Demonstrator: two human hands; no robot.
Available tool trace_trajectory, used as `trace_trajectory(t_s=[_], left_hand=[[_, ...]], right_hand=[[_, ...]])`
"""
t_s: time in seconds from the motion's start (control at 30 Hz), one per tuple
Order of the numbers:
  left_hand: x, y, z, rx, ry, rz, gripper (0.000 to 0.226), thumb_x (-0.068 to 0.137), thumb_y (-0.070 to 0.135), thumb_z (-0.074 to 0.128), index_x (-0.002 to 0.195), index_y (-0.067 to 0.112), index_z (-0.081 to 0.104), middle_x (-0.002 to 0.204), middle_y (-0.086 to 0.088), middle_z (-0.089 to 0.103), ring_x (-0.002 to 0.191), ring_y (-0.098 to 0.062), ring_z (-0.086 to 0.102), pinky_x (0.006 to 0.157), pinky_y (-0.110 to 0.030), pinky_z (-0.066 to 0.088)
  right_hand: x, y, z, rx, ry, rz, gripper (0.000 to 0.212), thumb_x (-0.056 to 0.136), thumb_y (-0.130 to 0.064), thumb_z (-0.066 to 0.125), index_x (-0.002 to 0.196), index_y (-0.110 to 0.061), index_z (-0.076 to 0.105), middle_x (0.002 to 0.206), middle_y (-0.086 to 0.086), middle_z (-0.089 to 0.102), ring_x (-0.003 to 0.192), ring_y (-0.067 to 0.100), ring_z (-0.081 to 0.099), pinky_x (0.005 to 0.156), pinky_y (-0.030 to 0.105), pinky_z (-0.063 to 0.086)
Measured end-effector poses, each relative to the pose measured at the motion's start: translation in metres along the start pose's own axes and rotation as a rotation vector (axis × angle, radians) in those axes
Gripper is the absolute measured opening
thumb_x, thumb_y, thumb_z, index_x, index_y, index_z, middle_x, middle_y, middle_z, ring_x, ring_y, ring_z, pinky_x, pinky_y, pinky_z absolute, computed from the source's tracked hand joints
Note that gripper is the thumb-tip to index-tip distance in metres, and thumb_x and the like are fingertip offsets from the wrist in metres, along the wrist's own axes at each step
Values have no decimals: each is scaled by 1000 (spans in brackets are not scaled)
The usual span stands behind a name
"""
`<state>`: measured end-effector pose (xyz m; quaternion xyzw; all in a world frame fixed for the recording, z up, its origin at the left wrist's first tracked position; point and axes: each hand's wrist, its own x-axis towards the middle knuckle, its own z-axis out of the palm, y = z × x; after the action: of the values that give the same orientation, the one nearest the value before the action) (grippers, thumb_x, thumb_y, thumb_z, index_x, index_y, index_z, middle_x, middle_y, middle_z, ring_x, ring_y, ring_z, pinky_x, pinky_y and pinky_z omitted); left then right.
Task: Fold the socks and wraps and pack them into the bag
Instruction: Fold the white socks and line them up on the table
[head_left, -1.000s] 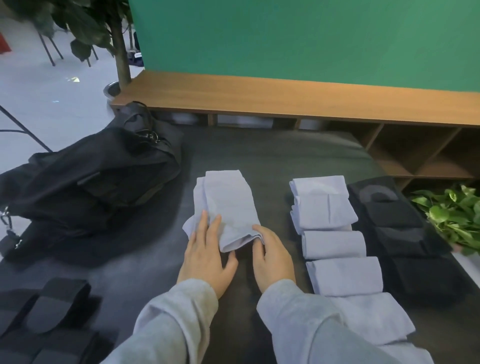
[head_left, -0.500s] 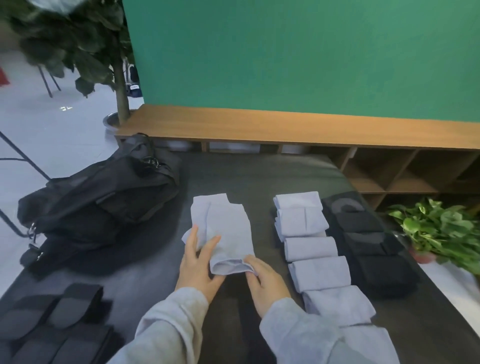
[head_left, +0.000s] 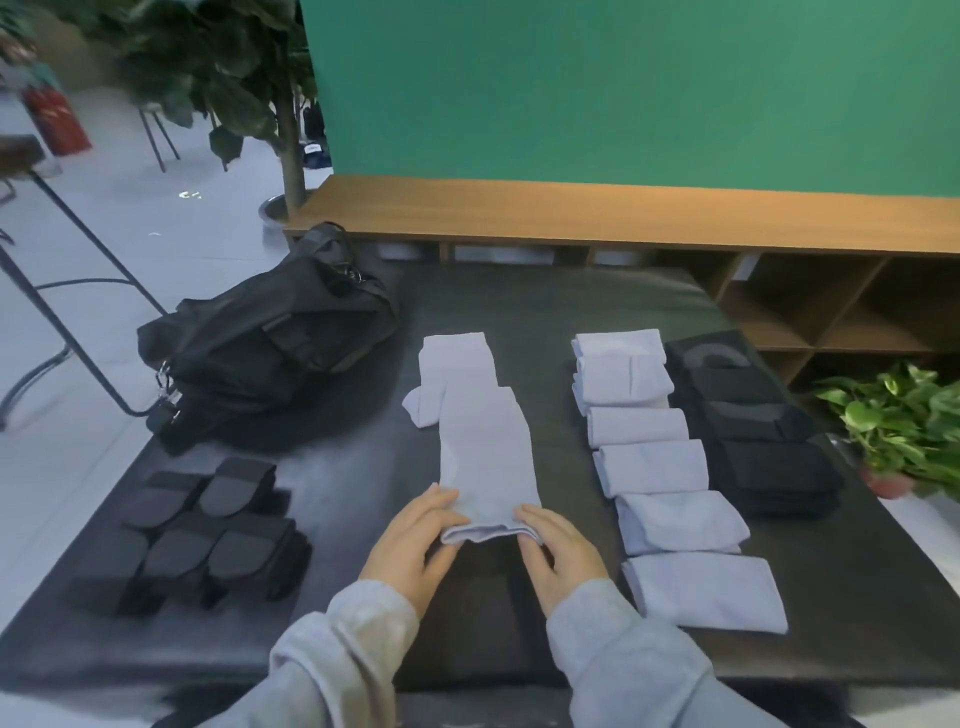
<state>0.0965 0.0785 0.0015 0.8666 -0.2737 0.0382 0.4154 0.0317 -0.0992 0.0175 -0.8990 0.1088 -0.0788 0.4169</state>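
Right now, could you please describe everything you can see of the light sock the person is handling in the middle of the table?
The light sock is pale lavender-grey, a soft knit by its look, lying flat and lengthwise on the dark table. Another layer of the same cloth pokes out beneath its far end and left edge. Its open cuff faces the person, where the left hand and the right hand pinch the two corners. It touches neither the black bag nor the folded light socks.

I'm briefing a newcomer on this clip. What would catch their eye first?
Both hands, left hand and right hand, pinch the near end of a pale sock at the table's middle. A column of folded pale socks lies to its right, and a black bag sits at the far left.
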Motion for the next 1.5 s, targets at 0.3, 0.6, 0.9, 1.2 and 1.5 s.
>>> trace_trajectory(t_s=[0.3,0.6,0.9,1.2,1.5], left_hand=[[-17,7,-5,68,-16,-103,12,90,36,50,90,31,61,92,9,56,95,10,43,76,-4,34],[-5,11,-2,40,39,-380,6,92,32,51,90,29,56,92,3,49,80,2,49,72,-17,36],[3,10,1,134,77,-414,9,91,28,54,94,27,45,89,9,48,79,-8,45,70,-22,33],[0,-2,11,443,81,14,33,66,18,34,75,31,64,92,13,54,93,-13,42,77,-26,24],[1,4,14,447,98,-162,37,82,44,34,95,23,62,109,5,58,114,-14,35,93,-31,18]], right_hand=[[-13,-5,-3,-165,-48,-22,25,98,-30,44,106,-16,63,95,-12,50,94,10,48,77,7,28],[6,-17,-7,-324,-119,138,29,99,-44,30,86,-21,44,95,-5,50,83,16,48,70,25,36],[11,-14,-1,-354,-68,158,29,99,-43,33,119,-28,48,121,-11,49,99,15,56,73,23,40],[19,-3,20,-536,78,-136,40,62,-4,60,95,-26,70,106,-9,67,107,15,58,86,34,48],[3,-27,17,-518,-75,-154,29,76,-38,42,81,-31,69,79,-17,63,79,7,60,80,27,46]])
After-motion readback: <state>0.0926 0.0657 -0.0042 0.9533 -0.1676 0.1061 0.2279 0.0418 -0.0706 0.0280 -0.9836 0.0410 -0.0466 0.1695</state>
